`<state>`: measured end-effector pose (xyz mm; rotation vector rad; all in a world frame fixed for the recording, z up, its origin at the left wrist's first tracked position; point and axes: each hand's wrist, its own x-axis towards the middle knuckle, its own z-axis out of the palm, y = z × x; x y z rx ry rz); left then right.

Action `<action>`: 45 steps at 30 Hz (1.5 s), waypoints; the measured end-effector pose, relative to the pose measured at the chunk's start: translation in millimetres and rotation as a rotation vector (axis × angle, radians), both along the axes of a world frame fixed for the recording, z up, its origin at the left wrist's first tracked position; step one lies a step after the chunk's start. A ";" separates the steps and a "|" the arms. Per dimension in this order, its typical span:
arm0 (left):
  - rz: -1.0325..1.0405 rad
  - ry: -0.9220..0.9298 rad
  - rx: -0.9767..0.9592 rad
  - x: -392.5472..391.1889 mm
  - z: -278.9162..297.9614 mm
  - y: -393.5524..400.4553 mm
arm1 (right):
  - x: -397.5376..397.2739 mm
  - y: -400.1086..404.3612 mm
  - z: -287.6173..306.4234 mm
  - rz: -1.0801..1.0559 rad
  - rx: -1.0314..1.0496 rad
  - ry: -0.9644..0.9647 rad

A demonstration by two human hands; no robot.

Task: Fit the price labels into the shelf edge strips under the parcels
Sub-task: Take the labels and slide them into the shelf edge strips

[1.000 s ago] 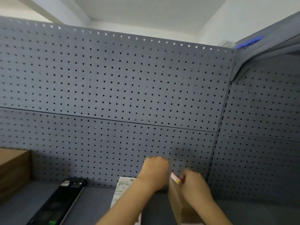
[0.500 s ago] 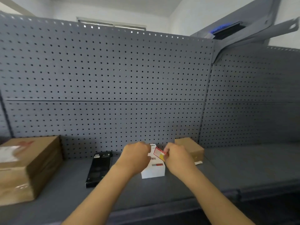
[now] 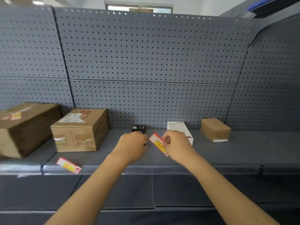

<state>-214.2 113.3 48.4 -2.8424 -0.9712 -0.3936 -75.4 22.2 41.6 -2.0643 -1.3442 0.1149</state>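
My right hand (image 3: 176,144) pinches a red, white and yellow price label (image 3: 158,143) and holds it tilted above the grey shelf (image 3: 227,153). My left hand (image 3: 133,146) is closed into a fist just left of the label, with a small dark thing showing at its fingertips; what it is cannot be told. A second price label (image 3: 69,165) lies at the shelf's front edge, over the edge strip (image 3: 162,169). Parcels stand on the shelf: two large cardboard boxes (image 3: 80,129) (image 3: 26,125), a black box (image 3: 138,128), a white box (image 3: 179,127) and a small brown box (image 3: 215,129).
Grey pegboard (image 3: 146,62) backs the shelf and turns a corner at the right. A lower shelf panel (image 3: 152,190) runs beneath the edge strip. A blue item (image 3: 259,4) sits on top at the upper right.
The view has pulled back and dropped, so the shelf front, the left boxes and the second label now show. Both hands stay close together, the right one still on the label.
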 end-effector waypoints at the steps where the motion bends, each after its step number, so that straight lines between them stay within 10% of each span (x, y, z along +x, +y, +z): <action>1: 0.006 -0.001 -0.004 -7.0 -3.9 -1.0 | -6.4 0.4 -3.2 0.013 -0.009 0.007; 19: -0.064 0.250 -0.096 -35.5 -97.6 63.6 | -51.8 60.8 -64.8 -0.076 -0.149 0.031; 45: -0.116 0.104 -0.108 -30.9 -122.2 52.3 | -32.1 66.2 -92.4 0.007 -0.077 -0.054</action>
